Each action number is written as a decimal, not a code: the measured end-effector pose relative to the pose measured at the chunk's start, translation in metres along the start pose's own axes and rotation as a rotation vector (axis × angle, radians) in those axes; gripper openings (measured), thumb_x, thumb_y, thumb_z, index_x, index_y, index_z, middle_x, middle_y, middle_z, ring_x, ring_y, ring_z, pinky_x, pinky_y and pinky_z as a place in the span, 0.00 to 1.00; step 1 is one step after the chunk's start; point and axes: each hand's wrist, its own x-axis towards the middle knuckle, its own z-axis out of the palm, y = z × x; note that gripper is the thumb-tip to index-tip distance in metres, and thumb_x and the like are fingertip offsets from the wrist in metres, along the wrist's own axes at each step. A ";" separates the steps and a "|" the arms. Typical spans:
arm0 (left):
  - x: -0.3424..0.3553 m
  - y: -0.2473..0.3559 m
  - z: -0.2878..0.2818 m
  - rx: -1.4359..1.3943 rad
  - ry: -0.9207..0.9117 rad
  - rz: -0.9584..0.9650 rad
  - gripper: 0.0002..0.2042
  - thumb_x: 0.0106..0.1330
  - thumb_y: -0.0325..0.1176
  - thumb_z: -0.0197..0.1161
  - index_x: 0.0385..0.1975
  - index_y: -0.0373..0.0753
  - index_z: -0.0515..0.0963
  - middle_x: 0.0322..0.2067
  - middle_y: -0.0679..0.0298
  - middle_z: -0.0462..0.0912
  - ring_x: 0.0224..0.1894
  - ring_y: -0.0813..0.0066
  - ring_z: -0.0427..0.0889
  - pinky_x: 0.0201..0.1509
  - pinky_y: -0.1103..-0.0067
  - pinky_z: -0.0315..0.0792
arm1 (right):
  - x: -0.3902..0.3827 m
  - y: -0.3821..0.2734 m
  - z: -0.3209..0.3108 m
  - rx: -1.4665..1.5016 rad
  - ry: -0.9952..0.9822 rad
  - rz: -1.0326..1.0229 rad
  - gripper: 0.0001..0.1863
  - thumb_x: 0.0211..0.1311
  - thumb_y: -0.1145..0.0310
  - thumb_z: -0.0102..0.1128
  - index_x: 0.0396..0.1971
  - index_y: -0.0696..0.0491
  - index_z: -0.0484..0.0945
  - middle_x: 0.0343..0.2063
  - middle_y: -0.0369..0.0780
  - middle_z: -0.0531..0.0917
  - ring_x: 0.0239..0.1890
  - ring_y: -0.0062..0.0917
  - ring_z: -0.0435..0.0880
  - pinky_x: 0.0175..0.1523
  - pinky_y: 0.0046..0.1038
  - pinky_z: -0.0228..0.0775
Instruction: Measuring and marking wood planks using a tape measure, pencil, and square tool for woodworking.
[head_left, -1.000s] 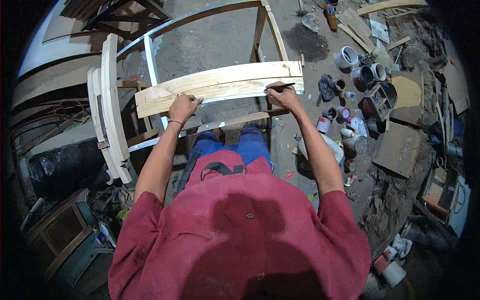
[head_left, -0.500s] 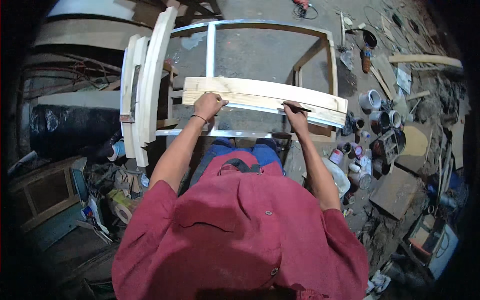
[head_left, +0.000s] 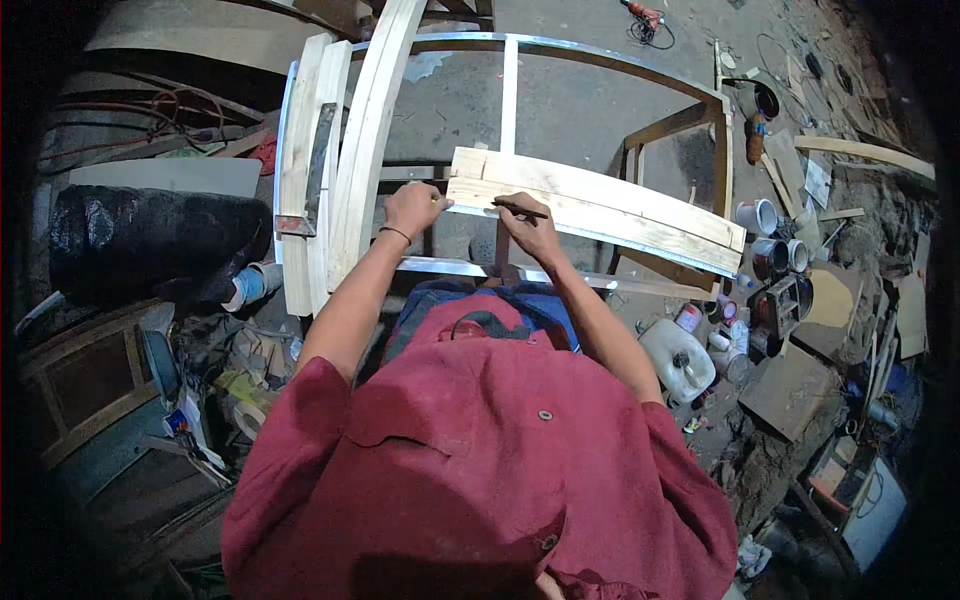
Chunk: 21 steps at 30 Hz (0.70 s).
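On the far left, a fat black roll (head_left: pixel 150 245) lies near the frame. Next come some long, pale planks (head_left: pixel 375 150), side by side across the left end of the wooden frame (head_left: pixel 509 95), running from its back edge toward its front edge. A thin dark strip (head_left: pixel 322 150) lies on them. Then comes the left hand (head_left: pixel 412 208), with its fingers curled in, just beside the left end of two pale boards (head_left: pixel 600 205). A tiny bit of yellow shows at its fingertips, but I cannot tell if it grips anything. The right hand (head_left: pixel 530 225) is closed around a dark pencil (head_left: pixel 522 209), over the front side of the boards, close to their left end. The boards lie together on the frame, a bit slanted, going from near its middle to its right edge, closer to the front right corner than the back one. Past that front corner, a white jug (head_left: pixel 677 360) sits on the floor, and farther right are pots and cans (head_left: pixel 758 216).
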 end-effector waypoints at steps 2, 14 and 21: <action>-0.001 -0.005 0.002 -0.008 0.034 0.028 0.21 0.63 0.60 0.69 0.41 0.49 0.92 0.41 0.54 0.91 0.46 0.51 0.89 0.49 0.56 0.82 | 0.003 -0.001 0.014 0.017 0.000 0.006 0.12 0.67 0.70 0.67 0.47 0.58 0.88 0.39 0.43 0.89 0.41 0.28 0.88 0.49 0.27 0.78; 0.005 -0.014 0.003 -0.027 -0.016 0.033 0.22 0.63 0.60 0.69 0.42 0.47 0.92 0.41 0.50 0.90 0.47 0.49 0.89 0.49 0.57 0.82 | 0.012 -0.005 0.034 -0.127 -0.107 0.029 0.11 0.64 0.70 0.68 0.44 0.57 0.88 0.39 0.46 0.89 0.44 0.37 0.89 0.52 0.33 0.79; 0.008 -0.016 0.007 -0.045 -0.002 0.043 0.22 0.63 0.60 0.69 0.41 0.47 0.92 0.39 0.51 0.91 0.46 0.50 0.90 0.48 0.57 0.83 | 0.016 0.000 0.033 -0.192 -0.073 0.022 0.11 0.64 0.68 0.68 0.43 0.57 0.88 0.40 0.46 0.89 0.45 0.37 0.89 0.52 0.33 0.79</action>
